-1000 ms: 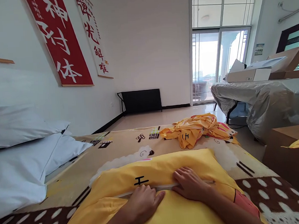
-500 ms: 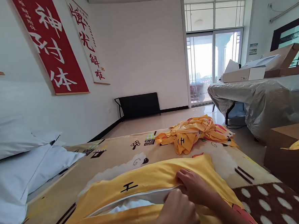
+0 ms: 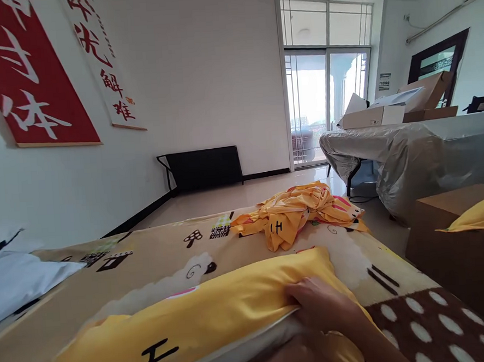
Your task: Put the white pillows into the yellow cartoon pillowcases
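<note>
A yellow pillowcase (image 3: pixel 217 308) with a black mark lies in front of me, filled out by something soft. A pale strip shows along its open edge, at the bottom of the view. My right hand (image 3: pixel 319 302) is closed on the yellow cloth at that edge, near the right end of the case. Low in the frame, by the opening, is my left hand (image 3: pixel 281 356). Blur and the frame's lower border obscure its fingers, so its grip cannot be made out.
Beneath is a patterned blanket (image 3: pixel 158 279). Crumpled yellow covers (image 3: pixel 293 213) lie beyond the case, and a white pillow (image 3: pixel 22 279) lies left. To the right stand a cardboard box (image 3: pixel 438 245) with yellow cloth (image 3: pixel 482 213) on it and a plastic-covered table (image 3: pixel 408 149).
The view has swung right. My left hand has moved lower, and the white contents seen in the opening are now mostly hidden. My right hand still grips the cloth edge.
</note>
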`<move>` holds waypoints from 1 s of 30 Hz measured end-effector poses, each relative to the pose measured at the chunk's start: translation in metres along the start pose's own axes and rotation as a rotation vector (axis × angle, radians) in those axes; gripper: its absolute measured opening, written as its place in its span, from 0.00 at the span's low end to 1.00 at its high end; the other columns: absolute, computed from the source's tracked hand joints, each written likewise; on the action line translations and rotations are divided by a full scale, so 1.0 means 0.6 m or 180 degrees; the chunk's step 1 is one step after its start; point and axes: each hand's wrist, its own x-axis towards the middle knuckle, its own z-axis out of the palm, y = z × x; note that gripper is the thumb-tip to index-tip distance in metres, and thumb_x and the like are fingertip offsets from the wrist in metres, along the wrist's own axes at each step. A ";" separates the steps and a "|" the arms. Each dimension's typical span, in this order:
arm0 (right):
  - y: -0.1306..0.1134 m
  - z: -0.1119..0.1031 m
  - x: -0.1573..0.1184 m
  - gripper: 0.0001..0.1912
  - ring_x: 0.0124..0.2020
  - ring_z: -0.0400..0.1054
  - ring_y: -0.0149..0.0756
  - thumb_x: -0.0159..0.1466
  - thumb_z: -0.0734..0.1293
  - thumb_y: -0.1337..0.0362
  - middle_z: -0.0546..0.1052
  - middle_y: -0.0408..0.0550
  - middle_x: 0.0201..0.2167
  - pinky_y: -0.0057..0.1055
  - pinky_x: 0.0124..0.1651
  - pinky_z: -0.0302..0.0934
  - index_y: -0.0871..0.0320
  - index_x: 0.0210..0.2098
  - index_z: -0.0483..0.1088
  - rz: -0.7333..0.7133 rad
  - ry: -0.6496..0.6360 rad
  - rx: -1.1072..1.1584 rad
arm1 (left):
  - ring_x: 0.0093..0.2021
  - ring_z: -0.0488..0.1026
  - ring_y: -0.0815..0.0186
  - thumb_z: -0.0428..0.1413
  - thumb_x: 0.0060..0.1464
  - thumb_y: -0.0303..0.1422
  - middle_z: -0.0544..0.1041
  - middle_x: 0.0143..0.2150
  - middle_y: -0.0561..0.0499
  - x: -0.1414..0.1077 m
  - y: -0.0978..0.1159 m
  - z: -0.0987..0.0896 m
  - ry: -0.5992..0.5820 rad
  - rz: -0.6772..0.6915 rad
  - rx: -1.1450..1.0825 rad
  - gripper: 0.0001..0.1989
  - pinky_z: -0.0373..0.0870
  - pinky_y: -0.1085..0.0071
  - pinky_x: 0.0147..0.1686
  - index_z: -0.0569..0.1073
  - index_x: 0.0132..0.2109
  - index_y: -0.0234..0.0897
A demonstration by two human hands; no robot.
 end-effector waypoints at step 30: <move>-0.014 0.019 0.029 0.17 0.44 0.67 0.42 0.51 0.58 0.78 0.75 0.54 0.40 0.33 0.41 0.52 0.61 0.38 0.69 0.0993 0.0505 -0.0521 | 0.66 0.50 0.46 0.42 0.60 0.44 0.49 0.69 0.41 -0.001 0.022 -0.016 0.0366 -0.1579 0.0527 0.32 0.49 0.45 0.63 0.47 0.68 0.40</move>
